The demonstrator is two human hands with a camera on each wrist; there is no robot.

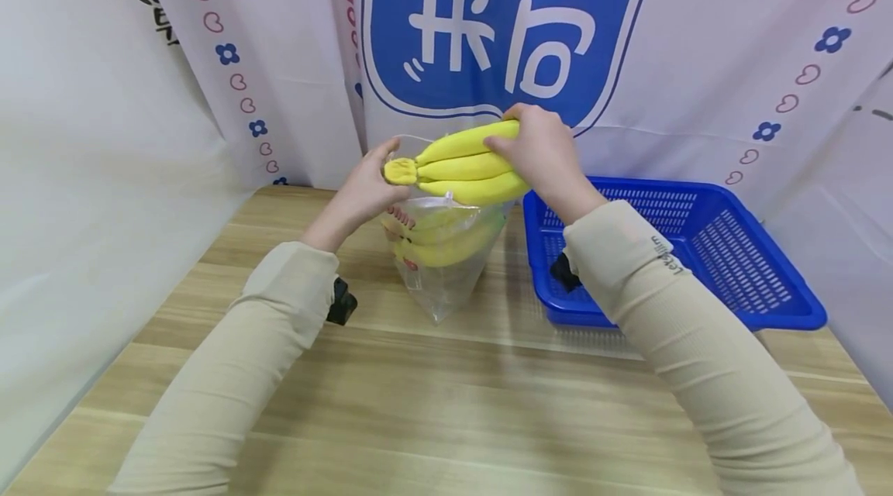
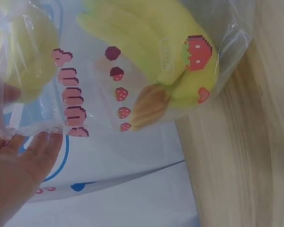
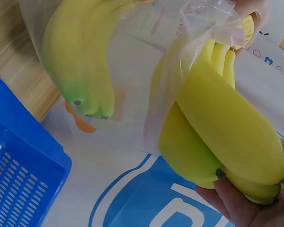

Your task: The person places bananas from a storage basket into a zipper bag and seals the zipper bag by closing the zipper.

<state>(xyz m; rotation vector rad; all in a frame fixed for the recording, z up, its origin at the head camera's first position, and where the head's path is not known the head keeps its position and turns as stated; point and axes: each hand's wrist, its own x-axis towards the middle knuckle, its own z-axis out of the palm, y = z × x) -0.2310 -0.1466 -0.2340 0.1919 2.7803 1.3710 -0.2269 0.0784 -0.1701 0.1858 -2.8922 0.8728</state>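
Observation:
My right hand (image 1: 543, 151) grips a bunch of yellow bananas (image 1: 469, 165) by its tip end, fingers and thumb around it. The bunch lies nearly level over the mouth of a clear plastic bag (image 1: 446, 296), its stem end pointing left toward my left hand (image 1: 363, 190). In the right wrist view, film of the bag overlaps the upper part of the held bananas (image 3: 227, 127). My left hand holds the bag's rim, fingertips (image 2: 49, 139) on the film in the left wrist view. Inside the bag hangs another banana bunch (image 2: 132, 42) with a brown stem end, seen through pink strawberry prints.
A blue perforated basket (image 1: 739, 248) stands on the wooden table (image 1: 432, 403) to the right, partly behind my right forearm. White printed cloth (image 1: 307, 39) with a blue emblem hangs behind the table.

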